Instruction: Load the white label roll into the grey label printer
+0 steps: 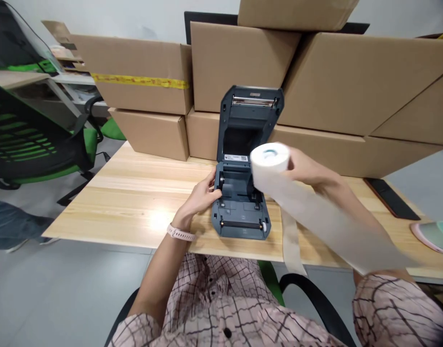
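A dark grey label printer [239, 212] stands on the wooden table with its lid [250, 115] raised and its inner bay exposed. My left hand [203, 193] grips the printer's left side, thumb over the edge. Above the printer's right side, my right hand [301, 166] is closed on a white paper roll [270, 158]. From that roll a long loose strip [326, 221] trails down to the right, blurred by motion. Another pale strip [291, 243] hangs over the table's front edge.
Cardboard boxes [239, 67] are stacked along the table's back. On the right lie a dark flat object [392, 197] and a green and pink item [434, 236]. Green and black chairs [30, 140] stand at the left, near another person's leg [12, 224].
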The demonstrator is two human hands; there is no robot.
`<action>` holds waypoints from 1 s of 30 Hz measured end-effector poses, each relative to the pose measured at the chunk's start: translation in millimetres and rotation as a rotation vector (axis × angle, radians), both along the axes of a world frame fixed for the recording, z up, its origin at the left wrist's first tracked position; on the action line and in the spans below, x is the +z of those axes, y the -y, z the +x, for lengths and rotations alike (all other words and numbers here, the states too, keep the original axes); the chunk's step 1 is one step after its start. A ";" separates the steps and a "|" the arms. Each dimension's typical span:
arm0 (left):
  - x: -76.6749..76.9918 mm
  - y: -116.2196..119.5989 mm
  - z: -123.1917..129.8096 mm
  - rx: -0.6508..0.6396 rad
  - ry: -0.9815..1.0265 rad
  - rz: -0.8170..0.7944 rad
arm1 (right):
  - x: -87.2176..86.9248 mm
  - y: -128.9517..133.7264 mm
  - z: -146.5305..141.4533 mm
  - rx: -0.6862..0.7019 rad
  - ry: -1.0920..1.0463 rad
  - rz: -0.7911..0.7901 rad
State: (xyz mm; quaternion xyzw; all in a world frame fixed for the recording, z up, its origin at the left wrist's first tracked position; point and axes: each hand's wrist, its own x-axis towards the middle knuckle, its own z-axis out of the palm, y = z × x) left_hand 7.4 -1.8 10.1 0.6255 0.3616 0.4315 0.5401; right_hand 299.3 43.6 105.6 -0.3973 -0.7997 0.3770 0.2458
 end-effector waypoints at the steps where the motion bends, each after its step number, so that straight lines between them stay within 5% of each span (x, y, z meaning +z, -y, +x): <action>1: -1.2 -0.6 -0.2 0.005 -0.006 -0.002 | 7.4 1.7 -13.5 0.025 0.108 0.042; 6: -7.5 -3.0 -0.1 0.027 0.006 0.015 | 17.5 -0.8 -67.0 0.210 0.653 0.167; 15: -5.8 -1.7 -1.8 0.011 -0.020 -0.005 | 10.9 -5.3 -77.3 0.348 0.787 0.166; 22: -6.4 -1.5 -3.2 0.013 -0.061 -0.013 | -14.8 -9.2 -83.4 0.349 0.769 0.106; 26: -4.3 -0.2 -3.7 0.024 -0.085 0.008 | -23.2 30.9 -68.3 0.283 0.567 0.407; 30: -2.5 1.7 -3.1 0.001 -0.060 0.038 | -31.8 92.1 -54.1 0.323 0.538 0.442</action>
